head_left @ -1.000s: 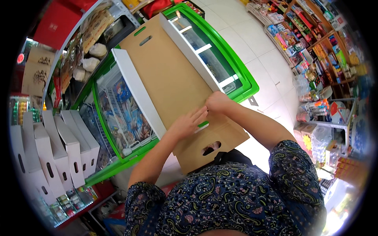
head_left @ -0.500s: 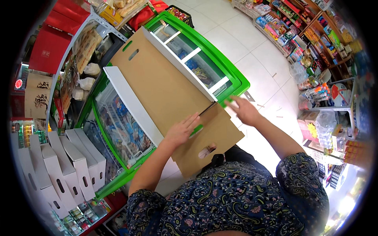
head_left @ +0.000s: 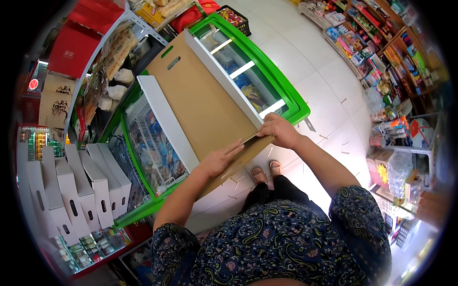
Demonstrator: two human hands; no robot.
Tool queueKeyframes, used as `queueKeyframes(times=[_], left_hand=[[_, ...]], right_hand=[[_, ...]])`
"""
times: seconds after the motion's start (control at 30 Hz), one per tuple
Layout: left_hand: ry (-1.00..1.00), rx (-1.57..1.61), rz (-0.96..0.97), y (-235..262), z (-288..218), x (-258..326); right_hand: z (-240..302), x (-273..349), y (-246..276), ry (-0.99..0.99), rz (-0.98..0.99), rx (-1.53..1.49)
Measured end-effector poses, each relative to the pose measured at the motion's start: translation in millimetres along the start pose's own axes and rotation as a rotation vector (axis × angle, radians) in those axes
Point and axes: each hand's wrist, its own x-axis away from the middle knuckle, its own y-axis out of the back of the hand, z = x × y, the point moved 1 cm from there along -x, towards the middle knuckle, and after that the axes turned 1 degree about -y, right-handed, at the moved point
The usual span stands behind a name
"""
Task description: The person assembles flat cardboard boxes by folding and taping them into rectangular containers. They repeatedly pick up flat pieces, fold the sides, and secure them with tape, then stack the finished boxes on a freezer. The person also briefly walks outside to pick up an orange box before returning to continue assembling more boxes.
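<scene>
A partly folded cardboard box (head_left: 200,90), brown inside with white outer faces, lies across the top of a green-framed chest freezer (head_left: 296,102). Both its long sides stand folded up, and the near end flap bends down at the crease. My left hand (head_left: 220,160) rests on the near end by that crease, fingers stretched out and lying flat. At the near right corner my right hand (head_left: 280,131) grips the cardboard, its fingers bent over the corner and edge. Part of the end flap is hidden beneath my hands.
Several white folded boxes (head_left: 98,190) with handle slots stand upright at the left. Bagged goods show through the freezer glass. A black crate (head_left: 234,20) sits beyond the freezer. Stocked shelves (head_left: 377,52) line the right, and small strips lie on the tiled floor (head_left: 324,95).
My right hand has come in from the right and taken hold of the box corner. The end flap, flatter before, now slants down. My left hand stays near the crease.
</scene>
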Motion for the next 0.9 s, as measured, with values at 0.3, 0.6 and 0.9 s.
queueKeyframes(times=[0.3,0.6,0.9], left_hand=[[0.110,0.371,-0.222,-10.0,20.0,-0.1],[0.273,0.806,-0.187,-77.4,74.8,1.1],[0.439,1.365,-0.060,-150.9,124.1,15.4]], right_hand=[[3.4,-20.1,6.7,-0.244,0.040,-0.202],[4.0,-23.8,-4.8,-0.379,-0.042,-0.112],[36.2,-24.2,-28.2,-0.671,-0.344,-0.153]])
